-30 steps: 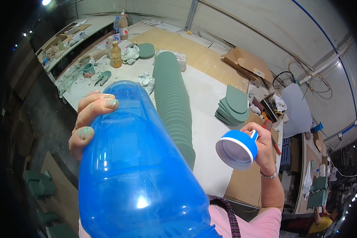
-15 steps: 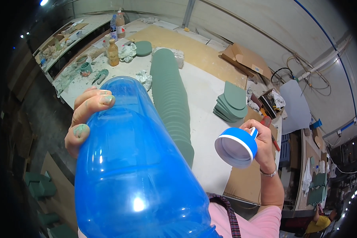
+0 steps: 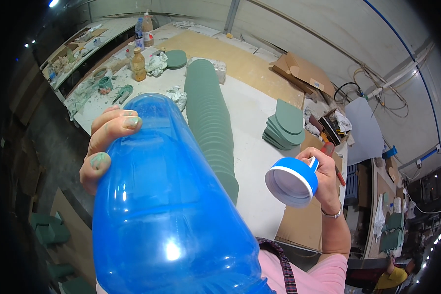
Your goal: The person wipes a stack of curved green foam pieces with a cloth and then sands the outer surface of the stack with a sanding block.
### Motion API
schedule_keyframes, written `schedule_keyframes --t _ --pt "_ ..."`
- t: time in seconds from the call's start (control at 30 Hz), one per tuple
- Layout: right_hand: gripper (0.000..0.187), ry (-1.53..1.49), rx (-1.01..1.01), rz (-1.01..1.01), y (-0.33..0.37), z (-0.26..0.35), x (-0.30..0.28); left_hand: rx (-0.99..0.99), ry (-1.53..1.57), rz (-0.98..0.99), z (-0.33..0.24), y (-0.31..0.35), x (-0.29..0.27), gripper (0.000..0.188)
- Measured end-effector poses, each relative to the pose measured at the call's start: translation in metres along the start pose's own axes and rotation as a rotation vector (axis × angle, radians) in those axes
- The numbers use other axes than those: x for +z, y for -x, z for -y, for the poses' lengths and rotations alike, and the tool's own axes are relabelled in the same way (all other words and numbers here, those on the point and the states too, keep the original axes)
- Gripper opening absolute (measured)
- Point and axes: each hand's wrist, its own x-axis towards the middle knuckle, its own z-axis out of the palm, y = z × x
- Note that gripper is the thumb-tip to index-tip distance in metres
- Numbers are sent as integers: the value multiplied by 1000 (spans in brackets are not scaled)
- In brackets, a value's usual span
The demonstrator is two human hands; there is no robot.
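Over the bench (image 3: 257, 186): blue bottle (image 3: 171, 196) raised in our L hand (image 3: 103, 137), cap (image 3: 291, 182) in our R hand (image 3: 326, 174)

On the L, our fingers are wrapped round the bottle nr its far end, thumb lower down its side; it slants twd us, near end cut off by the frame, so can't tell how its mouth stands. To do this hold well, we'd keep that grip firm & tilt slowly, as smth this bulky could slip in green-smudged fingers. Mid-view, the row of green pieces (image 3: 208, 117) lies beyond the bottle; best avoid knocking it. On the R, our fingers are clenched round the cap's white loop, hollow side facing us; we'd keep its inside off the bench. Vs 1 sec ago: bottle & L hand sit a touch higher & further L in view, bench shifted slightly likewise, cap barely moved, both grips same
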Motion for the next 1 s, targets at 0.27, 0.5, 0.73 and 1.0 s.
schedule_keyframes --t 0.27,0.5,0.73,1.0 --pt "20 -3 -12 5 1 0 1 15 2 4 -2 -3 -4 49" --pt "20 -3 0 4 4 1 -1 34 -1 2 0 -1 -1 50" --pt "20 6 -6 11 5 3 0 31 18 23 -5 -6 -9 51" --pt "20 -8 -5 3 5 3 -1 9 39 20 -5 -4 -6 52"
